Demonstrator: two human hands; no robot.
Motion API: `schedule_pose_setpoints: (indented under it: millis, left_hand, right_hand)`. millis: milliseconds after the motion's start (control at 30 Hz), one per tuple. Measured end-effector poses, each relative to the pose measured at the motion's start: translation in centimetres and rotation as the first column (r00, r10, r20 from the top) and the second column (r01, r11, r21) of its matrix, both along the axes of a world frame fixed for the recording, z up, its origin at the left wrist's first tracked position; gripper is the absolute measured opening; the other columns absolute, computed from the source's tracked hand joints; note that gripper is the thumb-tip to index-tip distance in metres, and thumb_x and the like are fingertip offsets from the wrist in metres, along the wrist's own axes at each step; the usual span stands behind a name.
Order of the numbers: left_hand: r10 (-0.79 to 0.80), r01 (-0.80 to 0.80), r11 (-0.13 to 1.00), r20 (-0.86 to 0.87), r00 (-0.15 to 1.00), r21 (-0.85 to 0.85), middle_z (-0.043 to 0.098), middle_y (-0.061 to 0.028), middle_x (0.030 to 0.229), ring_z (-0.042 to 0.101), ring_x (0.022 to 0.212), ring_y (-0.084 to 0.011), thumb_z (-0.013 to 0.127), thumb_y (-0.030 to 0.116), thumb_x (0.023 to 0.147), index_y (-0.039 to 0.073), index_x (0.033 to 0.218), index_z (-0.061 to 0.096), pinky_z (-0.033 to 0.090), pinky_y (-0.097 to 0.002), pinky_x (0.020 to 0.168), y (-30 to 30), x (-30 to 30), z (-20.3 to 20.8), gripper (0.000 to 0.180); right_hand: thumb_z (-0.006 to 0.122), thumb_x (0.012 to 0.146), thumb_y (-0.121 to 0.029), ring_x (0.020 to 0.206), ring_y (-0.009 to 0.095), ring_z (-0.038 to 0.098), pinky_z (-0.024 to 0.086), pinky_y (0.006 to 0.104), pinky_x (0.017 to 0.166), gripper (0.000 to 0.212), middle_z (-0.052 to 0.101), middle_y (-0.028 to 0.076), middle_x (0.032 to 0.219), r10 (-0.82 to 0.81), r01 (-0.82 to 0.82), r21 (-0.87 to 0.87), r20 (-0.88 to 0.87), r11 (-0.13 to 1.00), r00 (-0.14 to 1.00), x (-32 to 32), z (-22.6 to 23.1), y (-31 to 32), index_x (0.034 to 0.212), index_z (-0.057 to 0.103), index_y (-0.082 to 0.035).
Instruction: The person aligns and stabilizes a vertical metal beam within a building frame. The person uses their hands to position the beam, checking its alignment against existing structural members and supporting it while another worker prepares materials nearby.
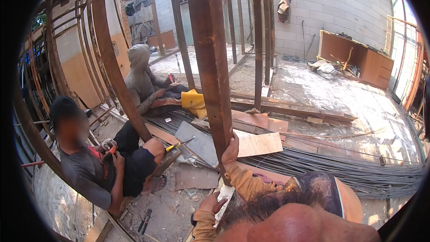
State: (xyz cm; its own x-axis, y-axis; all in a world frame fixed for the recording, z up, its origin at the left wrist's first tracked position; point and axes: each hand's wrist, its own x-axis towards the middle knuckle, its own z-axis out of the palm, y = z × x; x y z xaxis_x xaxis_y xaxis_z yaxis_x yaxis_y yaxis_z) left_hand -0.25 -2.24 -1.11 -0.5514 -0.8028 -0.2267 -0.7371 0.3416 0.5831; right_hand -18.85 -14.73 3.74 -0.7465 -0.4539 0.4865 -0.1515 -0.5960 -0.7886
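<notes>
Bare skin [309,225] crowds bottom center; right fingers [230,152] clamp a brown post [210,58], likely heavy and stiff, best gripped low; left fingers [219,205] spread apart.

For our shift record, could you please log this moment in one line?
right hand: against brown post, low | left hand: open, beside post's foot | ground nearby: black pliers

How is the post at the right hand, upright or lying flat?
Roughly upright: the post runs to the picture's top, the right hand against it.
</notes>
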Motion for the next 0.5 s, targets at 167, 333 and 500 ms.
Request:
schedule_pose_setpoints:
  millis: [167, 333, 500]
  left_hand:
    - [0.016, -0.017, 1.000, -0.050, 0.999, -0.024, 0.057, -0.0246, 0.130, 0.054, 0.121, -0.0410, 0.059, 0.054, 0.088, 0.002, 0.136, 0.050, 0.044, -0.0472, 0.100, 0.5, 1.7, 0.0, 0.072]
    - [0.055, -0.059, 0.996, -0.059, 0.997, -0.069, 0.060, -0.0279, 0.122, 0.057, 0.114, -0.0441, 0.059, 0.053, 0.087, 0.001, 0.132, 0.053, 0.045, -0.0493, 0.095, 0.6, 3.2, -0.8, 0.069]
    - [0.043, -0.050, 0.995, -0.084, 0.996, -0.081, 0.061, -0.0284, 0.119, 0.057, 0.113, -0.0447, 0.060, 0.051, 0.087, -0.001, 0.127, 0.055, 0.046, -0.0497, 0.093, 1.2, 1.9, 2.4, 0.066]
  right_hand:
    - [0.035, 0.104, -0.022, 0.113, 0.031, 0.056, 0.042, 0.0373, 0.098, 0.041, 0.058, 0.022, 0.121, -0.083, 0.086, 0.032, -0.070, 0.996, 0.994, 1.1, 0.3, 0.6, 0.131, 0.049, 0.006]
    - [0.034, 0.104, -0.022, 0.112, 0.030, 0.057, 0.043, 0.0373, 0.097, 0.041, 0.058, 0.022, 0.122, -0.106, 0.113, 0.074, -0.088, 0.991, 0.990, 1.5, -0.2, 0.3, 0.131, 0.048, 0.006]
    - [0.028, 0.105, -0.023, 0.112, 0.025, 0.054, 0.040, 0.0333, 0.099, 0.043, 0.057, 0.017, 0.121, -0.120, 0.123, 0.024, -0.096, 0.992, 0.988, -0.8, -1.8, -1.0, 0.129, 0.049, 0.006]
